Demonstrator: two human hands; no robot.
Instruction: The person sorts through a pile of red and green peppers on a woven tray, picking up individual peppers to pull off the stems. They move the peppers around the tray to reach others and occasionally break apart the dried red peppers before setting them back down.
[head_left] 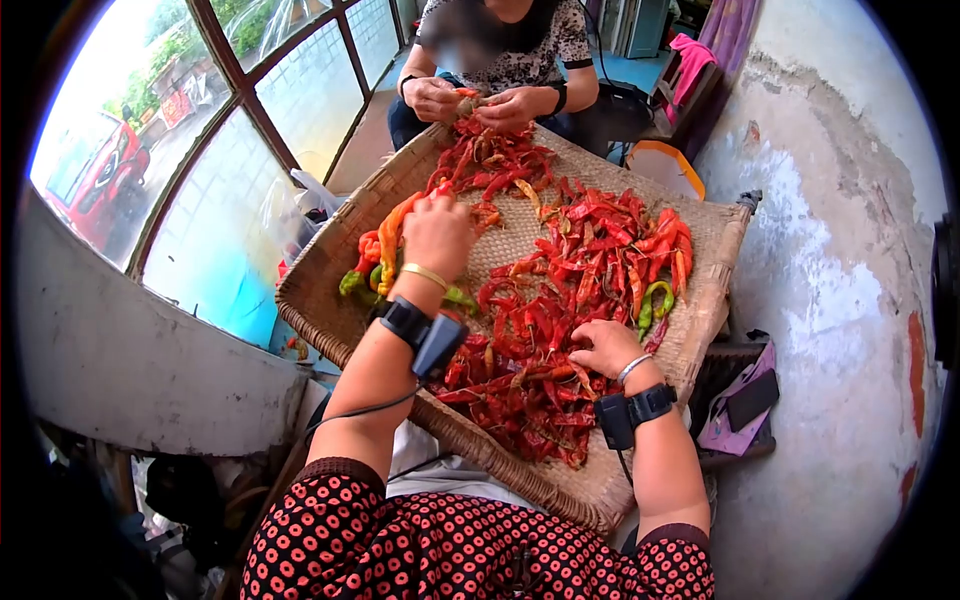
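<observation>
A shallow woven basket [505, 255] holds a heap of dried red chili peppers [540, 335]. My left hand [438, 238] is over its left side, palm down, with fingers bent around a red chili pepper [441, 188] that shows at the fingertips. Just left of that hand lie an orange pepper [390, 240] and a few red and green ones. My right hand [610, 352] rests at the right edge of the heap, its fingers apart and touching the chilies. What lies under its fingertips is partly hidden.
Across the basket another person's hands [505, 108] hold a chili over a smaller red pile. Green peppers [655, 305] lie near the basket's right rim. Windows [215, 210] stand on the left, a peeling wall [820, 260] on the right, with a phone [752, 398] beside the basket.
</observation>
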